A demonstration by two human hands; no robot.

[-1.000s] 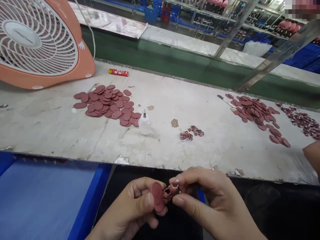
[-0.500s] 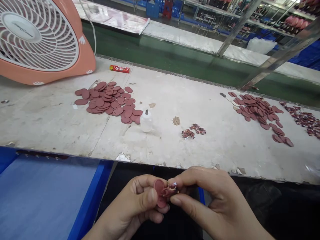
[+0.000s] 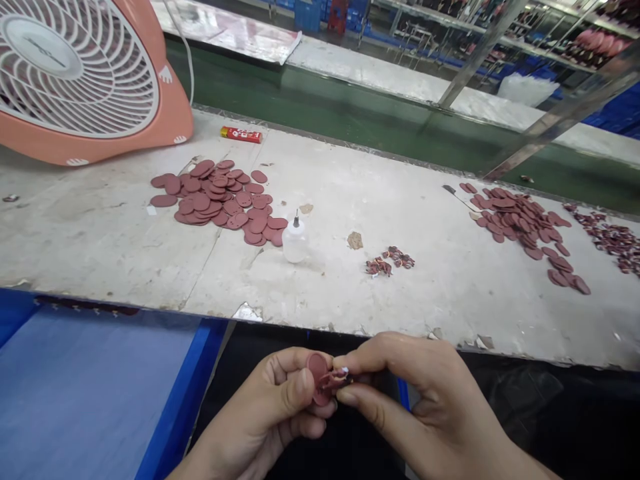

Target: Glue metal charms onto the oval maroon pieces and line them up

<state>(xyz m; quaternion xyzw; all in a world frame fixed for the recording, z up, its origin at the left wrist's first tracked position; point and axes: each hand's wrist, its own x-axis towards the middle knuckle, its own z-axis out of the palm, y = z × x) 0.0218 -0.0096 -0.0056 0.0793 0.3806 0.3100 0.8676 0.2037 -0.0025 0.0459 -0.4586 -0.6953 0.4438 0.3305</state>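
Below the bench's front edge, my left hand [image 3: 270, 413] pinches a dark red oval pad [image 3: 317, 370] between thumb and fingers. My right hand [image 3: 415, 407] pinches a small dark red ornament [image 3: 336, 380] and presses it against that pad. Both hands are closed and touch each other at the pad. On the worn white bench [image 3: 125, 247] lie a heap of the same oval pads [image 3: 220, 200] at the left, a small glue bottle [image 3: 295, 241] beside it, and a little cluster of ornaments [image 3: 390, 261] in the middle.
An orange fan [image 3: 85, 80] stands at the bench's far left, with a red tube [image 3: 241, 135] behind the pads. A second heap of pads [image 3: 520, 227] and more ornaments [image 3: 607, 239] lie at the right. A green conveyor belt [image 3: 350, 120] runs behind; a blue bin [image 3: 90, 393] sits lower left.
The pad and ornament have been brought closer together and pressed between my fingers. A co-worker's hand at the right edge has left the view. The camera has tilted slightly.
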